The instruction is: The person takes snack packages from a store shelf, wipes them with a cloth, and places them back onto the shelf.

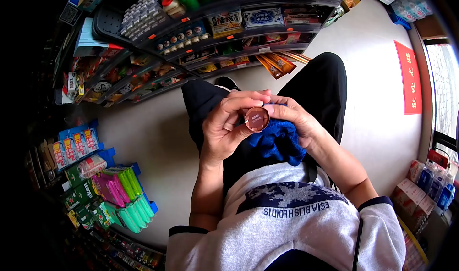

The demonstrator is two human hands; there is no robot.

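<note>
Between my hands, in front of my lap, is a small round item with a reddish-brown end, seen end-on and bearing tiny pale print I cannot read. My left hand is closed round it, thumb and fingers at its side. A crumpled dark blue cloth hangs from my right hand, which is closed on it. The thumb of that hand lies against the upper edge of the round item. The rest of the item's length is hidden behind its end and my fingers.
Tiered shelves of packets and bottles curve ahead. Long orange packets jut from the lowest tier. At left stand blue crates with green and pink packs. Boxes and bottles stand right, by a red sign on the pale floor.
</note>
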